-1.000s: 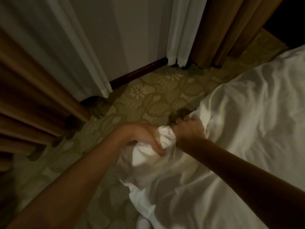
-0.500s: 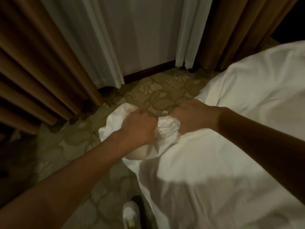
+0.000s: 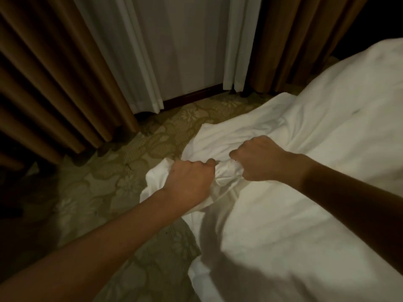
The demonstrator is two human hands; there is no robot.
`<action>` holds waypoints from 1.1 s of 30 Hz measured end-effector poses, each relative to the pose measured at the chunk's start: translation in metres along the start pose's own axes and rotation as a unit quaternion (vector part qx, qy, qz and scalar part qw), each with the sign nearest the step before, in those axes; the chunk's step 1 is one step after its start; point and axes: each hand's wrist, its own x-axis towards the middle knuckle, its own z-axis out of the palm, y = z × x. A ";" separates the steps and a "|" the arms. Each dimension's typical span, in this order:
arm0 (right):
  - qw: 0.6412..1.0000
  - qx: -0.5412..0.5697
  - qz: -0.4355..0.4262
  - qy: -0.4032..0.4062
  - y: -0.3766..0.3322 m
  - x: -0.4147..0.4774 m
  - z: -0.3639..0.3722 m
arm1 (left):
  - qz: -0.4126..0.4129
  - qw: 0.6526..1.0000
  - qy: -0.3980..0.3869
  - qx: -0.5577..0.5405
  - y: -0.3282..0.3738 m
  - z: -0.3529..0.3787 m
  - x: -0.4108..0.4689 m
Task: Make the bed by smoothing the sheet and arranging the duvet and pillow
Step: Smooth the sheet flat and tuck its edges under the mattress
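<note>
While I clamp the duvet corner in both fists, slip risk.
My L hand + R hand bunch it at the bed edge, over the carpet; uneven tug → skewed lay, fabric drags on floor.

Your left hand and right hand had their fingertips buried in the bunched white cloth, so how much each gripped stayed hidden. Whether that cloth was sheet or duvet could not be told. It ran off the frame from 3 to 6 o'clock. The brown curtains were cropped at 10 and 1 o'clock. The carpet sank into unreadable shadow at 9 o'clock.
</note>
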 end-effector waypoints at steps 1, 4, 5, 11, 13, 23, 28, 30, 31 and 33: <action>1.000 -0.004 0.016 0.002 -0.006 -0.013 0.002 | 0.002 1.000 0.000 -0.006 0.010 -0.001 -0.010; 0.998 -0.017 0.053 0.000 -0.029 -0.058 0.011 | -0.003 1.000 0.024 0.017 0.042 0.009 -0.041; 0.998 -0.020 0.058 0.001 -0.038 -0.072 0.018 | -0.008 1.000 0.024 0.012 0.051 0.008 -0.053; 0.997 -0.026 0.069 0.000 -0.086 -0.144 0.039 | -0.032 0.999 -0.021 0.026 0.102 0.001 -0.127; 0.998 -0.022 0.060 0.003 -0.094 -0.168 0.045 | -0.034 0.999 0.008 0.016 0.123 -0.005 -0.148; 0.999 -0.023 0.020 0.040 -0.121 -0.271 0.088 | -0.094 0.995 -0.027 0.014 0.229 -0.013 -0.227; 0.997 -0.036 -0.001 0.062 -0.141 -0.318 0.101 | -0.095 0.995 0.026 -0.003 0.267 -0.019 -0.274; 0.997 -0.039 -0.003 0.071 -0.150 -0.335 0.103 | -0.091 0.995 0.043 -0.021 0.277 -0.023 -0.290; 0.996 -0.042 -0.005 0.073 -0.154 -0.344 0.105 | -0.087 0.995 0.054 -0.015 0.284 -0.026 -0.296; 0.996 -0.038 -0.006 0.075 -0.160 -0.364 0.111 | -0.080 0.995 0.053 -0.001 0.302 -0.025 -0.308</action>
